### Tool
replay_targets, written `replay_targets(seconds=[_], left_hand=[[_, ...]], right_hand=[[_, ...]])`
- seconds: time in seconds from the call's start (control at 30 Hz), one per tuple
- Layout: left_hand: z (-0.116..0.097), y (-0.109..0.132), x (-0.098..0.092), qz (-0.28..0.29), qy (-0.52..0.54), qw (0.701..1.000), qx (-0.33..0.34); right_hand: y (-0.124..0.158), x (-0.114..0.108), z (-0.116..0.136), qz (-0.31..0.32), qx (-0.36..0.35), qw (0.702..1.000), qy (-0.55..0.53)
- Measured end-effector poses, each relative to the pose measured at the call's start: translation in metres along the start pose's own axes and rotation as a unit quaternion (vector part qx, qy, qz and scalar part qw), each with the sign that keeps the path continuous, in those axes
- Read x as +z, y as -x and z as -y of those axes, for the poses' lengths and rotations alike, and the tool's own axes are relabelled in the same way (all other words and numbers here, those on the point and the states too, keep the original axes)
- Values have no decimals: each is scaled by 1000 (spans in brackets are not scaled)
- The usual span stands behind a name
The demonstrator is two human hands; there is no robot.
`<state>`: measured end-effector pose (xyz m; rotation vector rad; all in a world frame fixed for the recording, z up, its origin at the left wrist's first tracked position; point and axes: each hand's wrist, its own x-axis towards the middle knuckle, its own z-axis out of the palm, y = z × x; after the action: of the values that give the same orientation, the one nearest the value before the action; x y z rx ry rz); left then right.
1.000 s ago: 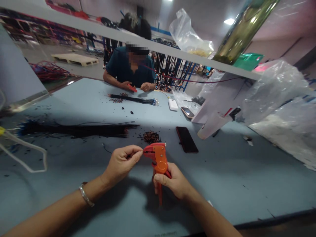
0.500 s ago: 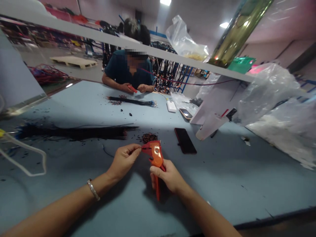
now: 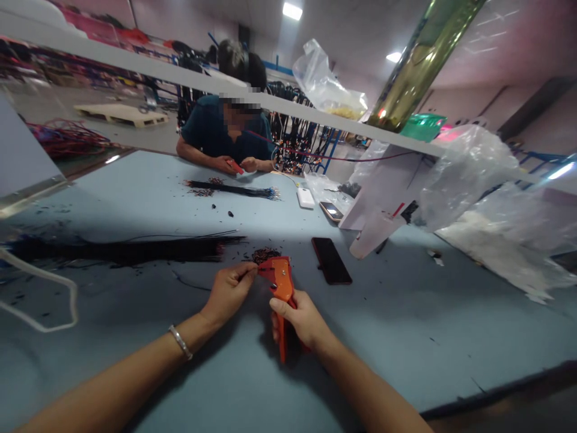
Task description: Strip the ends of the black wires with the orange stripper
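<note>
My right hand (image 3: 302, 319) is wrapped round the handles of an orange and red wire stripper (image 3: 283, 279), its head turned up and its jaws facing left. At those jaws, my left hand (image 3: 231, 291) is closed in a pinch on a thin dark wire (image 3: 192, 282), whose tail trails out to the left over the table. The wire's end at the jaws is too small to make out. Just behind the stripper lies a heap of small cut insulation bits (image 3: 265, 255). A thick bundle of black wires (image 3: 148, 250) stretches across the table to the left.
A dark phone (image 3: 331, 260) lies right of the stripper, near a translucent cup (image 3: 376, 234). Across the table (image 3: 406, 337) a co-worker (image 3: 225, 132) holds a red tool behind another wire bundle (image 3: 234, 188). Plastic bags (image 3: 473, 174) fill the right side; a white cable (image 3: 67, 300) loops at left.
The whole view has shifted slightly, so the table things sit a little further left. Both hands keep their grips, with the left hand still at the stripper's jaws.
</note>
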<state>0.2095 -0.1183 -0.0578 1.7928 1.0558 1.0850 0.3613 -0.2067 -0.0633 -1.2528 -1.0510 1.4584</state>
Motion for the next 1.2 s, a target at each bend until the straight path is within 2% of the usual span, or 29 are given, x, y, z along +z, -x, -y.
replay_targets(seconds=[0.2, 0.33, 0.5, 0.67, 0.83, 1.0, 1.1, 1.2], left_hand=[[1, 0, 1, 1, -4, 1000, 1], [2, -1, 1, -11, -7, 1000, -1], [8, -2, -2, -40, 6, 999, -10], [5, 1, -6, -36, -7, 999, -9], [-5, 6, -7, -38, -17, 999, 8], [-15, 13, -4, -44, -14, 999, 4], [-23, 17, 0, -46, 31, 998, -23], [-32, 19, 3, -36, 108, 992, -60]], right_hand=[[-3, 6, -3, -62, -11, 998, 0], [-3, 5, -4, -44, 6, 999, -25], [4, -3, -2, -23, 10, 994, -107], [10, -8, 2, 2, 18, 988, -152], [12, -9, 4, 14, 5, 993, -119], [20, -8, 18, 19, -26, 998, -50], [24, -9, 23, 7, -65, 998, 7], [27, -11, 23, -31, -113, 987, 114]])
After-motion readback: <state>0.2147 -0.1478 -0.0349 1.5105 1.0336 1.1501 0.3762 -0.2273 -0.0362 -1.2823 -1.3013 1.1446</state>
